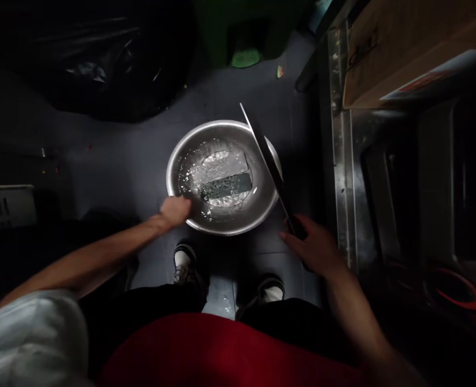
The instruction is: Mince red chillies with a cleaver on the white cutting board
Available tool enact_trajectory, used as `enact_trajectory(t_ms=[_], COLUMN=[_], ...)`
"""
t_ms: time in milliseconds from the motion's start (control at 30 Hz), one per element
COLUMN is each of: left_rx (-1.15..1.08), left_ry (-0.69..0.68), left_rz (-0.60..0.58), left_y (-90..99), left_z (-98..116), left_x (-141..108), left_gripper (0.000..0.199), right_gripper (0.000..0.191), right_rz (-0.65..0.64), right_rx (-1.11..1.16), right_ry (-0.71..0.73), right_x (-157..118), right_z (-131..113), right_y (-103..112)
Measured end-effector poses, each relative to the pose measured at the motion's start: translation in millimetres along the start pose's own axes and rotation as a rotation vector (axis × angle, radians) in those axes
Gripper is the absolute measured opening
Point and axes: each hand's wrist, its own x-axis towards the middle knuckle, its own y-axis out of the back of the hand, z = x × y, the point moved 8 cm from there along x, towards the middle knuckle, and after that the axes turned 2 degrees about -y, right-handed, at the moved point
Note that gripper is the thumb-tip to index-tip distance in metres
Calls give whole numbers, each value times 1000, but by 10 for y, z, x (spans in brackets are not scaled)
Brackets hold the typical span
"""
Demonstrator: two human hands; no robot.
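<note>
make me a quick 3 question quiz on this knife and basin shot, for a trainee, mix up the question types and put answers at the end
1. Multiple choice: what does the right hand hold?
a) a ladle
b) a long-bladed knife
c) a cloth
2. True or false: the left hand is at the rim of the metal basin.
3. Fill in the blank: inside the basin, the dark green block lies in ____.

Key: 1. b; 2. true; 3. water
</note>
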Motion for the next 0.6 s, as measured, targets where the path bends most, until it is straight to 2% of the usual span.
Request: enact_trajectory(t_ms=[100,133,200,267,367,433,500,600], left_rx=[37,34,22,0,-39,-47,-44,-39], left_ry=[-224,-335,-557,-686,-740,-755,-740,-708], left_rz=[-213,-252,-288,-274,-240,-212,-161,-93], left_y=[-773,-969,-1213,-1283,-1289,-1321,-1382,-1520], left_z=[637,847,1167,1294,1283,1285,1327,1477], left_x=[122,178,294,427,578,596,573,491], left_gripper=[10,4,16,22,18,21,34,48], right_gripper=[34,34,33,31,30,31,34,38], right_rz=[-57,-67,-60,-40,-27,-29,-16,11], right_rx=[55,71,85,82,75,49,-30,-194], right_ry=[-53,-63,-61,-46,-39,-41,-34,-23], right_x=[-4,-35,-121,-218,-337,-390,-424,-461], right_z=[142,168,189,190,237,299,355,393], right_y=[-108,-112,-67,4,63,54,40,28])
